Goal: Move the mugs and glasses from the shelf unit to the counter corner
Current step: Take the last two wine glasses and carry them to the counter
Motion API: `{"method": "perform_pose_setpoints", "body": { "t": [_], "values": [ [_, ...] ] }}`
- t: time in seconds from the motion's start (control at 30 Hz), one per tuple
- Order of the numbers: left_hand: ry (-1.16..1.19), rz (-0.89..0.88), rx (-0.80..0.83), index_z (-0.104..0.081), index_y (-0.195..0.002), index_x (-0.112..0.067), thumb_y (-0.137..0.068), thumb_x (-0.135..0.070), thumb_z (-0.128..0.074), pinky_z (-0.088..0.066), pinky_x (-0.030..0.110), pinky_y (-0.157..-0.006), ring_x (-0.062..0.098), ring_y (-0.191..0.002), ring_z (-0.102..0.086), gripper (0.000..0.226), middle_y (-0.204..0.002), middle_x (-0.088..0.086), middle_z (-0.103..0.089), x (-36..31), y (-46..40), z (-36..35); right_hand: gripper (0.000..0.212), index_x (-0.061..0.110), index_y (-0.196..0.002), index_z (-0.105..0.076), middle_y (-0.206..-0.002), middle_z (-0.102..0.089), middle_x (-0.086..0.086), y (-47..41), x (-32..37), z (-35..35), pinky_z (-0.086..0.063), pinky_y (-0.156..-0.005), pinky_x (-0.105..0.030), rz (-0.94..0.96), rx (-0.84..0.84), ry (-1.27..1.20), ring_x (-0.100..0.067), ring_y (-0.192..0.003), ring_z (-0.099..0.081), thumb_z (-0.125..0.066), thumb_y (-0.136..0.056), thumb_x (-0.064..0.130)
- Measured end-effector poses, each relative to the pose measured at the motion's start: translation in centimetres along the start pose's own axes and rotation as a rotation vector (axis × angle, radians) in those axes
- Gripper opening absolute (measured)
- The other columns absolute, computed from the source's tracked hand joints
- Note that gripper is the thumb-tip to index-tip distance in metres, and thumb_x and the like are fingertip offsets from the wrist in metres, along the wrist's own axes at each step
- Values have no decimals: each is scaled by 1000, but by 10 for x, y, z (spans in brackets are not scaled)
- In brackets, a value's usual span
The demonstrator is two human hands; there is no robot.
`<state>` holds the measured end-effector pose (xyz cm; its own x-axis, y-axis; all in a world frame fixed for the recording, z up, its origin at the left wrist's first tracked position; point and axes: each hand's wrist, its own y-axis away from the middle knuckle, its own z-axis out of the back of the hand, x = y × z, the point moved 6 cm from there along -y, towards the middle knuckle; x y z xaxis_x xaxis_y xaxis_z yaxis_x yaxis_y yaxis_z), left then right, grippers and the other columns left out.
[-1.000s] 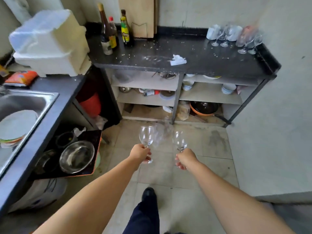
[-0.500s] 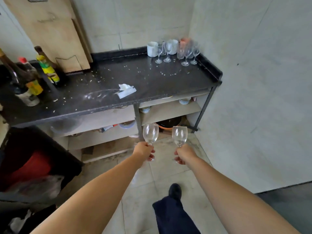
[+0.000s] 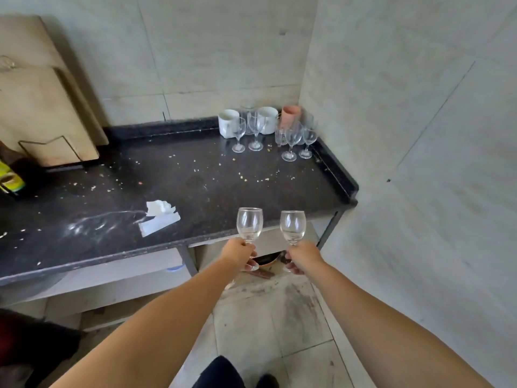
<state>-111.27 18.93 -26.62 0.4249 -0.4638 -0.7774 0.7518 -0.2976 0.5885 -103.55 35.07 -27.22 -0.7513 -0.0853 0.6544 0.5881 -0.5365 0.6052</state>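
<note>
A pale tiled corner of wall fills the top of the frame, and below it the dark counter (image 3: 173, 175) runs across from the left edge to its raised lip at centre right, speckled with crumbs. At the far left we see wooden boards (image 3: 42, 107) leaning on the wall, then a crumpled white tissue (image 3: 159, 217) lying on the counter toward its near edge.

Further right, just below centre, our left hand (image 3: 237, 254) has its grip wrapped round the stem of a wine glass (image 3: 249, 225), held upright with the bowl above the fist. Just beside it our right hand (image 3: 303, 256) grasps a second wine glass (image 3: 292, 226) the same way, also upright. Both bowls overlap the counter's near edge in the picture, while both hands sit lower, in front of the shelves.

The relation that matters: the counter corner lies up and slightly right of both grips, at upper centre of the frame, where two white mugs (image 3: 228, 123), a pink cup (image 3: 291, 116) and a cluster of stemmed glasses (image 3: 291, 141) already stand close together. The right hand is the nearer one to that corner. We judge the open patch just in front of the cluster the likely landing spot, with stems kept vertical.
</note>
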Motion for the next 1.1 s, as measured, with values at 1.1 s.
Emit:
{"method": "perform_pose_setpoints", "body": {
  "t": [1.1],
  "values": [
    [322,15,-217,-62,-86,-14,-89,-12,-51,-55,18,-55,14,-74,-65,12,-81,7,-66,-172,-362,24,22,0,-113,-60,-104,-67,-16,-351,243,-18,-54,-62,-9,192,120,-245,-20,-91,-67,-51,-94,8]
  ]
}}
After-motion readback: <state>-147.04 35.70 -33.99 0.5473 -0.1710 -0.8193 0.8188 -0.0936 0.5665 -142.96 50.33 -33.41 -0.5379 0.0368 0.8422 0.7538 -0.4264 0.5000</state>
